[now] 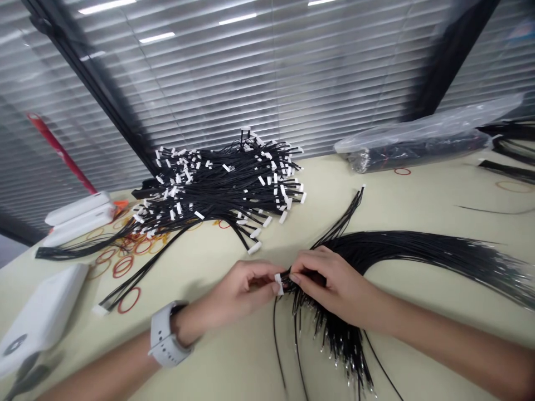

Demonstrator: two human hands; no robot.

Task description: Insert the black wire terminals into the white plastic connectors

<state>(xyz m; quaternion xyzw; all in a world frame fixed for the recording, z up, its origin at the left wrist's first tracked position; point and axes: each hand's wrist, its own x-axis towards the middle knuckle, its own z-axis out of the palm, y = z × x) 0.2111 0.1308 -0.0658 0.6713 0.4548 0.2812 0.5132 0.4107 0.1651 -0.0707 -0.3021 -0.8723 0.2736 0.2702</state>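
Note:
My left hand (244,287) pinches a small white plastic connector (278,284) between thumb and fingers. My right hand (332,284) grips a thin black wire (292,281) close to that connector, and the wire's end is hidden by my fingers. A large sheaf of black wires (418,253) fans out to the right behind my right hand, and their crimped metal ends (346,351) hang below it. Beyond my hands lies a heap of black wires ending in white connectors (225,189). A white smartwatch (167,337) sits on my left wrist.
Red and orange rubber bands (125,267) lie on the pale table (438,312) at left, near white rectangular boxes (77,217) and a white power bank (39,317). A plastic bag of black wires (418,142) lies at the back right, against window blinds (251,72).

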